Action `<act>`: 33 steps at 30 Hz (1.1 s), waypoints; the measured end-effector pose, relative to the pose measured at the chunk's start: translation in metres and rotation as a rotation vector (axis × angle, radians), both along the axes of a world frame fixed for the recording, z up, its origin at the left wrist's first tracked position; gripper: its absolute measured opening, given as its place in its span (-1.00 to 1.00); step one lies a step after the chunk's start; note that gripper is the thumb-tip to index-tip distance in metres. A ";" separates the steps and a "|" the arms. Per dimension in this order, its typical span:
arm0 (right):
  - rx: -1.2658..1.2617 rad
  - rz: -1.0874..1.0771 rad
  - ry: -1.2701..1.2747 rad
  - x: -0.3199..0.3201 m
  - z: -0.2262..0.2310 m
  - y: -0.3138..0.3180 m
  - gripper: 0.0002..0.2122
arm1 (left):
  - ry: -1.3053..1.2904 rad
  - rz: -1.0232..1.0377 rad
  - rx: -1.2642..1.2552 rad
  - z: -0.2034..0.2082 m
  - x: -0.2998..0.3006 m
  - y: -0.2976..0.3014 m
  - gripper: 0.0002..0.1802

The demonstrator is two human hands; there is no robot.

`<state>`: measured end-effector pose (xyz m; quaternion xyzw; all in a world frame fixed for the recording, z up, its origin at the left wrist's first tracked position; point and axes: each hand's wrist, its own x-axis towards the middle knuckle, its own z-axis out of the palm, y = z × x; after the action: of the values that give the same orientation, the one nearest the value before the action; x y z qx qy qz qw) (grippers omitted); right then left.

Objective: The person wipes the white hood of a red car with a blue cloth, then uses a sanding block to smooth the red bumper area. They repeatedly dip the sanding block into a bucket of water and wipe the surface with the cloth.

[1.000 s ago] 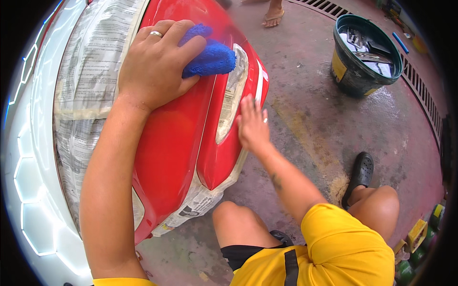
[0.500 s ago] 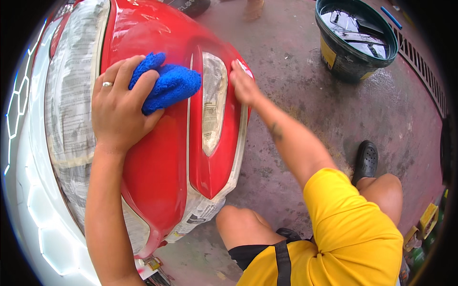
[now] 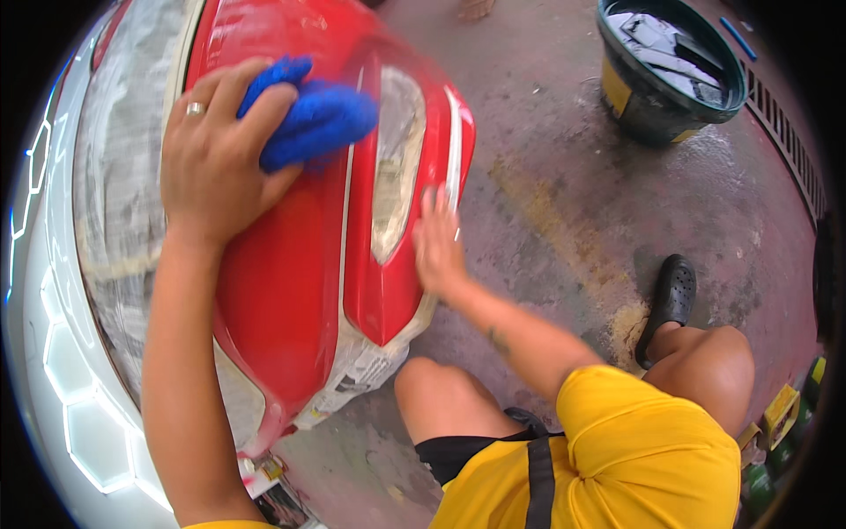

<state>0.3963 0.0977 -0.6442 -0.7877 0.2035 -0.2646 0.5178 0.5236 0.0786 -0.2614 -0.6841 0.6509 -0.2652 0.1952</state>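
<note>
A glossy red car body part (image 3: 278, 291), seemingly the end of a car, fills the left and middle of the view. My left hand (image 3: 207, 167), a ring on one finger, grips a bunched blue microfiber cloth (image 3: 328, 123) over the red surface. A long opening (image 3: 398, 167) in the panel is covered with masking paper and tape. Beside it, near the panel's right edge, my right hand (image 3: 438, 242) lies with fingers extended, touching the red surface and holding nothing. Masking paper (image 3: 128, 159) also covers the area left of the red paint.
A dark bucket (image 3: 614, 88) with dark and pale sheets in it stands on the stained floor (image 3: 546, 150), far right. Behind it runs a drain grate (image 3: 780, 132), with a blue stick (image 3: 738, 39) nearby. Bottles (image 3: 780, 454) and a yellow box (image 3: 780, 416) sit at the lower right.
My right hand has slid down along the panel's right edge, toward me. The left hand stays on the cloth in nearly the same place. The view has shifted slightly.
</note>
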 end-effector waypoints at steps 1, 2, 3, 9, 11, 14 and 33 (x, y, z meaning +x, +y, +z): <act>-0.045 -0.069 -0.064 0.028 -0.007 -0.036 -0.38 | -0.023 -0.002 0.004 0.004 -0.001 -0.003 -0.35; -0.054 -0.013 -0.027 0.046 -0.006 -0.073 -0.38 | -0.036 -0.002 0.008 0.003 0.001 0.000 -0.36; -0.068 0.041 0.009 0.052 -0.005 -0.091 -0.38 | -0.048 -0.004 0.007 0.000 0.002 0.003 -0.36; -0.124 0.377 0.275 -0.095 0.007 0.074 -0.32 | -0.019 -0.145 -0.062 -0.003 -0.002 0.002 -0.42; -0.197 0.380 0.313 -0.109 0.010 0.093 -0.36 | -0.040 -0.147 -0.082 -0.001 -0.003 0.002 -0.42; -0.440 0.026 0.208 -0.045 0.018 0.022 -0.41 | -0.096 -0.054 -0.036 -0.004 -0.005 0.009 -0.41; -0.618 0.231 0.271 -0.076 0.000 0.043 -0.36 | -0.073 -0.140 -0.074 -0.002 0.004 0.016 -0.41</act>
<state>0.3203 0.1405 -0.6445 -0.9529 0.0904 -0.1464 0.2499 0.5275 0.0946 -0.2636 -0.6334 0.6793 -0.3269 0.1743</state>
